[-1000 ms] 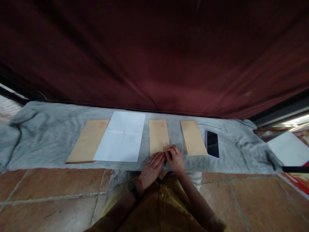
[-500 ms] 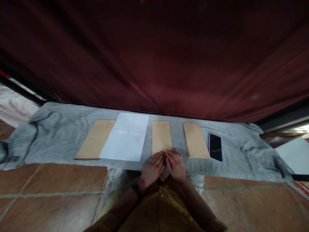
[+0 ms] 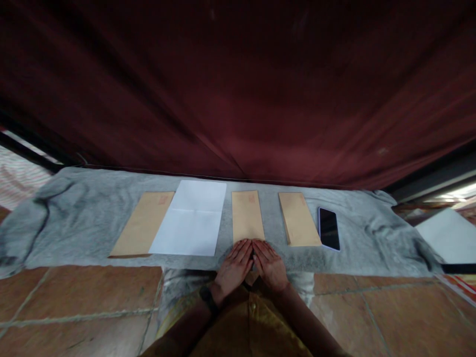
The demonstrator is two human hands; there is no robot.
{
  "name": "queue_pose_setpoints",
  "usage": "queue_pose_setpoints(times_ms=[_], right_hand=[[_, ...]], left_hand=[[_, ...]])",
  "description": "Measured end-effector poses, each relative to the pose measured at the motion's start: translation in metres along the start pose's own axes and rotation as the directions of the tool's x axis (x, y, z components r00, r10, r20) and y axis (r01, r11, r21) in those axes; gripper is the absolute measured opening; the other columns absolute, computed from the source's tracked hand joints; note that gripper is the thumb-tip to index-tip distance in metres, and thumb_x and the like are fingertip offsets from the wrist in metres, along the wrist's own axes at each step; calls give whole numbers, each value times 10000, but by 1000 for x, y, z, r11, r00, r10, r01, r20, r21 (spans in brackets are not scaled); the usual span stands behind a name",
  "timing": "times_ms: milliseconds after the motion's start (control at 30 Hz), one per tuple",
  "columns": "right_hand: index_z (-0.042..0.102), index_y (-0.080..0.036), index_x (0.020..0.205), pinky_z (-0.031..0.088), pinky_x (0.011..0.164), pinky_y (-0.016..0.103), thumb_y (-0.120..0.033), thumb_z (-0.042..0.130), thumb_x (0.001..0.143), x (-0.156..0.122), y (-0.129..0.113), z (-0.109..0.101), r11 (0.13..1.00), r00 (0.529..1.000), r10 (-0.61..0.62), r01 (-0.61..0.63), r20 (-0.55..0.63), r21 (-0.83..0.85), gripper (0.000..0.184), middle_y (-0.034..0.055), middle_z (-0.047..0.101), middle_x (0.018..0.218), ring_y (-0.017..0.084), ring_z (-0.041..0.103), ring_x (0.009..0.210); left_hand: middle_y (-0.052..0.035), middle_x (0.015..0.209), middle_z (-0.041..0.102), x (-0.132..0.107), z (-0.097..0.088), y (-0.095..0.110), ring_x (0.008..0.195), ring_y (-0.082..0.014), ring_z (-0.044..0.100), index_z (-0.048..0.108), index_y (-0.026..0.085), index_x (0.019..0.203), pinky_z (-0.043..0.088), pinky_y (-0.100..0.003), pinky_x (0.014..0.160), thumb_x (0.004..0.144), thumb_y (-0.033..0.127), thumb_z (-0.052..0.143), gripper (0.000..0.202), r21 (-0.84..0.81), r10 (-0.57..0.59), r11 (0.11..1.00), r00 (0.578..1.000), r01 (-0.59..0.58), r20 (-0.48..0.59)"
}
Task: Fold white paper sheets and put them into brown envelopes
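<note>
A brown paper envelope (image 3: 246, 215) with faint reddish print at its far right corner lies upright in the middle of the grey cloth. Across its near end rest my left hand (image 3: 235, 265) and my right hand (image 3: 270, 265), fingers stretched out flat and fingertips nearly meeting. Neither hand grips anything. The envelope's near edge is hidden beneath them. Left of it lies a creased white sheet of paper (image 3: 191, 220), which overlaps another brown envelope (image 3: 143, 225). To the right is a stack of brown envelopes (image 3: 300, 220).
A smartphone (image 3: 329, 228) with a dark screen lies just right of the stack. The grey cloth (image 3: 360, 228) covers a long narrow surface, with a dark red curtain (image 3: 238, 99) behind it. Tiled floor (image 3: 85, 292) shows below. A white panel (image 3: 448, 235) stands at far right.
My fingers have straightened and flattened over the envelope's near end; before, they were more bent and bunched at its edge. The view has shifted slightly.
</note>
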State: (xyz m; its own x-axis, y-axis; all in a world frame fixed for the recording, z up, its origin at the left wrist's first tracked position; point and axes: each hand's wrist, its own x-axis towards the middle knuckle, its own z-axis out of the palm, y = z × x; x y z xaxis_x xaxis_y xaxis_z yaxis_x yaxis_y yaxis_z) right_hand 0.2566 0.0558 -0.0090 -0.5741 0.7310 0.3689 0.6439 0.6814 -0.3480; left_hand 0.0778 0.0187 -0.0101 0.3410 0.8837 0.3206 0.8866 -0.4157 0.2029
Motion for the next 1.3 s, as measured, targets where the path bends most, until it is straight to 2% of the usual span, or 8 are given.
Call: queue_pose_setpoints(times_ms=[467,700,867,1033,1300], right_hand=[[612,-169,1349,493,1105,423,-155,443,969,1,-1,4,999,998,16,-18,-57,-29,416,108,655,1351,217,598,1274],[582,-191,1376,514,1072,451,-156,421,979,1,-1,7,1000,995,-8,6,-96,-24,430,103,668,1326,234,618,1240],[602,-213,1356,447,1127,449,-181,448,976,-1,0,7,997,999,-33,31,-39,-71,412,93,633,1377,239,580,1282],[599,-167,1357,380,1169,429,-192,431,995,-1,0,12,991,998,-41,34,-53,-131,400,100,648,1358,213,568,1288],[525,-148,1430,382,1175,428,-132,385,986,-6,-4,2,988,997,18,-30,-81,-154,466,88,636,1381,193,554,1311]], left_hand=[[-139,1479,546,-17,-5,-6,1401,-257,482,484,137,1457,452,-445,1149,1003,281,459,477,42,-64,997,993,68,-98],[-122,1489,539,-19,-1,-7,1394,-253,491,472,145,1464,472,-436,1132,998,275,455,485,115,-51,991,993,63,-105],[-113,1487,543,-20,2,-5,1385,-254,504,468,153,1477,468,-433,1130,980,255,454,508,167,-42,984,991,63,-128],[-113,1500,527,-21,2,-7,1400,-254,483,473,136,1478,418,-415,1162,970,262,476,523,211,-25,976,992,51,-123],[-116,1502,525,-24,5,-11,1410,-247,471,453,145,1494,384,-402,1173,969,279,497,543,176,-44,982,986,72,-163]])
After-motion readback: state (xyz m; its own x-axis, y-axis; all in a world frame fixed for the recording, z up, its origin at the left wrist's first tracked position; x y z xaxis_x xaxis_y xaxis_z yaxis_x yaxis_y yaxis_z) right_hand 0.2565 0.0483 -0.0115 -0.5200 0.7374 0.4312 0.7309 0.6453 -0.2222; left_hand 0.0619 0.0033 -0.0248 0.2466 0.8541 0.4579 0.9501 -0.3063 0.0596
